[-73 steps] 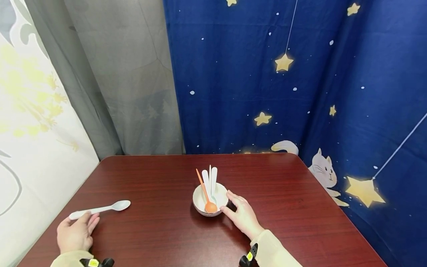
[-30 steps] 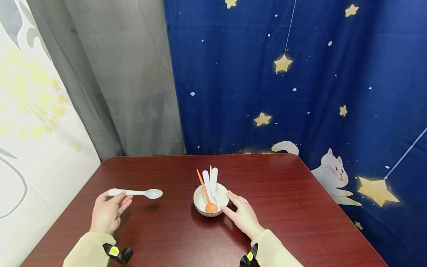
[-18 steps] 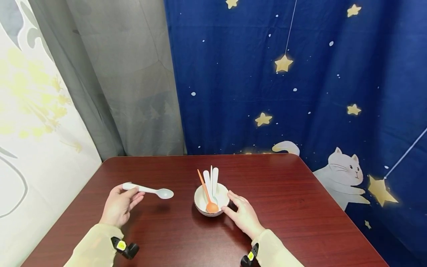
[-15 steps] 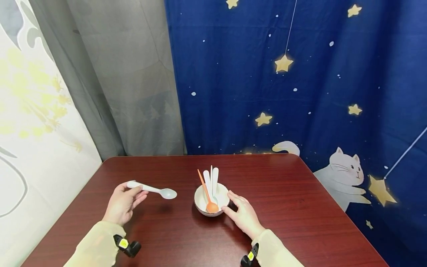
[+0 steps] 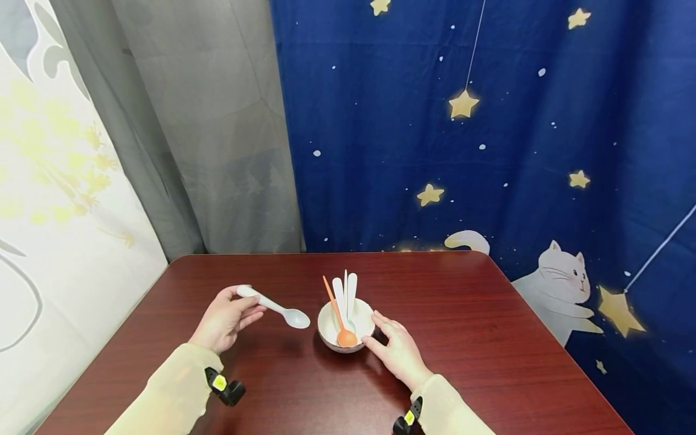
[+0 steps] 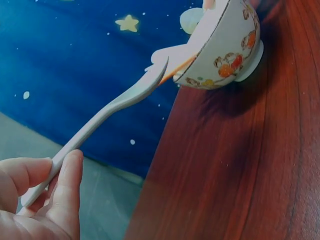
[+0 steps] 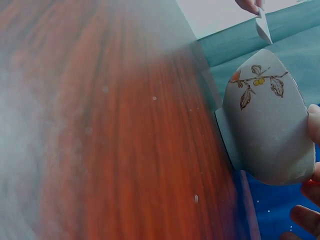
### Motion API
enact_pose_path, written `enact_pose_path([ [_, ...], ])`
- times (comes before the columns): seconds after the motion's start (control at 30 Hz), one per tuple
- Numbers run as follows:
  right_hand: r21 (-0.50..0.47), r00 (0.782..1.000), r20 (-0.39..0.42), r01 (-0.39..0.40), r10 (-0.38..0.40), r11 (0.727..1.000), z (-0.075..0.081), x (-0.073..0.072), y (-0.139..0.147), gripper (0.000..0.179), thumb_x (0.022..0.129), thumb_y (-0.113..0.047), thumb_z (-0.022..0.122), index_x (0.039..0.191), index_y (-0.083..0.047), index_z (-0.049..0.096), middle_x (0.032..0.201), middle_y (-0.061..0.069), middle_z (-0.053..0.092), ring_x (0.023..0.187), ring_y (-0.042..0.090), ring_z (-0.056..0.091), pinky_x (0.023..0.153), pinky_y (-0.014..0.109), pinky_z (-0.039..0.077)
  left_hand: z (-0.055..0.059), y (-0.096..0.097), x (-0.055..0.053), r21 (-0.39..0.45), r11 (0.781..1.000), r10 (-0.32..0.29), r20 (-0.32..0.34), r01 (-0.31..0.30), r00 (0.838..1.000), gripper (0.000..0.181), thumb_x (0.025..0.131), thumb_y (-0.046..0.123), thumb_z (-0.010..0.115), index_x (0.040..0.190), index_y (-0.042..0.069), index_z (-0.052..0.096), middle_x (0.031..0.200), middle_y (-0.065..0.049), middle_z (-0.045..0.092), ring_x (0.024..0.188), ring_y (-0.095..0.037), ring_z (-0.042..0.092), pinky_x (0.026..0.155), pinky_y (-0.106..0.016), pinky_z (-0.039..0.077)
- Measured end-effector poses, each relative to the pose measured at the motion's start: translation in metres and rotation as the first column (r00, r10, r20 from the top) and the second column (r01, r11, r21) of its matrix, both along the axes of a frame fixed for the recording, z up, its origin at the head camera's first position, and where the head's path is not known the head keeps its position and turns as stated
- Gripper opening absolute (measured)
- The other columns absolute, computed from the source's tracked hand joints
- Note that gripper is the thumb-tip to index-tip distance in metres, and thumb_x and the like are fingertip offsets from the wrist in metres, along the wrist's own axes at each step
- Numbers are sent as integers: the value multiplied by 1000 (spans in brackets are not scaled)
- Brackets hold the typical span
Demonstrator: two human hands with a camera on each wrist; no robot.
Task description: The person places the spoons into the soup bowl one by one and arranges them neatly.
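Observation:
My left hand pinches a white spoon by its handle between thumb and fingers, above the table. The spoon's bowl end points right and slightly down, just short of a small white bowl. In the left wrist view, red-and-orange flower prints show on the bowl's outer wall. An orange spoon and several white utensils lean inside, handles sticking up at the back; their lower ends partly overlap. My right hand holds the bowl's right rim with thumb and fingertips.
The bowl stands on a dark red-brown wooden table. Behind the table hang a grey curtain and a blue curtain with stars. A pale patterned cloth hangs along the left side.
My left hand has carried the white spoon rightward from the table's left side, close to the bowl, and its bowl end now tips lower. The right hand and bowl have stayed in place.

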State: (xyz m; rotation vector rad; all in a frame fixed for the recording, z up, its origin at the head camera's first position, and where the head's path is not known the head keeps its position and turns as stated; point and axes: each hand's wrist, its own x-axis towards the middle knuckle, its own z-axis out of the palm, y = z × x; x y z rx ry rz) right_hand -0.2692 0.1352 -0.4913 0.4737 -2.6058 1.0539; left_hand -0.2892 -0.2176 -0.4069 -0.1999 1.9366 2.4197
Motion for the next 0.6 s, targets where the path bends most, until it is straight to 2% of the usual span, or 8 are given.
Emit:
enact_pose_path([
  [0.27, -6, 1000, 3, 0, 0, 1000, 2, 1, 0, 62, 87, -42, 68, 133, -3, 57, 139, 12, 52, 127, 36, 47, 105, 48, 36, 9, 18, -10, -41, 997, -60, 29, 61, 998, 39, 92, 2, 63, 122, 0, 37, 99, -13, 58, 77, -17, 70, 79, -36, 55],
  [0.6, -9, 1000, 6, 0, 0, 1000, 1, 1, 0, 62, 87, -45, 67, 133, -4, 57, 139, 11, 53, 127, 35, 47, 105, 47, 36, 10, 39, -22, -77, 992, -97, 47, 100, 994, 38, 91, -2, 61, 121, -1, 37, 97, -16, 58, 75, -19, 69, 71, -32, 57],
])
